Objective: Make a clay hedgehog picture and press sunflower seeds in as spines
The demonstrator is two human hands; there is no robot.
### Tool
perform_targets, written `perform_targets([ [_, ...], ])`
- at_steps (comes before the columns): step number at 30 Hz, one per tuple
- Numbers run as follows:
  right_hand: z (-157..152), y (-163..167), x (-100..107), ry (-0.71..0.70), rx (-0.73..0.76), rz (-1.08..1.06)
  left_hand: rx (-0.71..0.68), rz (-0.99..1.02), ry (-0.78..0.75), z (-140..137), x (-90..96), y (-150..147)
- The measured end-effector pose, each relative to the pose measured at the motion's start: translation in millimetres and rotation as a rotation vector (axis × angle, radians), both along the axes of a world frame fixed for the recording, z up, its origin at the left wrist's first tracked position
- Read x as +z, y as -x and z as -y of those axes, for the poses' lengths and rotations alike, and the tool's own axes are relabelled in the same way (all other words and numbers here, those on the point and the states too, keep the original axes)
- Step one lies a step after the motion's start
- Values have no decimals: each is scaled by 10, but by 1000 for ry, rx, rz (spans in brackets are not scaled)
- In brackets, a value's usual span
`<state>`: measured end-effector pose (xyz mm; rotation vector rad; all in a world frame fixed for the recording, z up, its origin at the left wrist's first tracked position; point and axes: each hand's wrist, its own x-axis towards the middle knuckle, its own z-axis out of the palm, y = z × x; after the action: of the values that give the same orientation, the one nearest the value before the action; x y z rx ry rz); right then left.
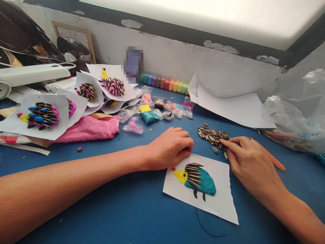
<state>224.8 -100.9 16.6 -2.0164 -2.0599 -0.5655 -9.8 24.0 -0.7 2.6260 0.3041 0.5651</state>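
Observation:
A small white paper sheet (175,188) lies before me, bearing a clay hedgehog (207,183) with a teal body, yellow face and red nose. Striped sunflower seeds form a fan of spines over the front of its back; two black legs hang below. At the sheet's top edge rests my left hand (171,147), fingers curled in, their inner side hidden. My right hand (250,159) reaches to a pile of sunflower seeds (209,134) right of the sheet. Its thumb and index finger close around a seed at the pile's near edge.
Finished seed hedgehogs on paper (113,83) stack at the left beside a pink towel (88,130). Clay packets (149,116), a row of coloured clay (166,83), and blank sheets (228,105) lie behind. An orange stick-like tool (276,161) and a plastic bag (299,115) are right.

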Motion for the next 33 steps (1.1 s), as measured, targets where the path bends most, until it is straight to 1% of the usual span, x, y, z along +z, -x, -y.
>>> perform_targets([
  [3, 9, 39, 21, 18, 32, -42, 0, 0, 2, -1, 0, 2],
  [7, 25, 11, 73, 0, 19, -79, -3, -3, 4, -3, 1, 0],
  [12, 5, -18, 40, 22, 43, -103, 6, -27, 6, 3, 24, -4],
  [15, 12, 9, 35, 51, 76, -111, 5, -35, 6, 7, 38, -3],
  [18, 39, 19, 74, 69, 86, -121, 6, -39, 5, 9, 42, 0],
  [22, 58, -12, 119, 86, 79, -135, 0, -33, 11, 7, 30, 2],
  [26, 52, -41, 119, 137, 116, -144, -1, -12, 16, 2, 10, 0],
  [33, 59, -52, 135, 137, 110, -123, -7, -3, 26, -10, 12, -7],
])
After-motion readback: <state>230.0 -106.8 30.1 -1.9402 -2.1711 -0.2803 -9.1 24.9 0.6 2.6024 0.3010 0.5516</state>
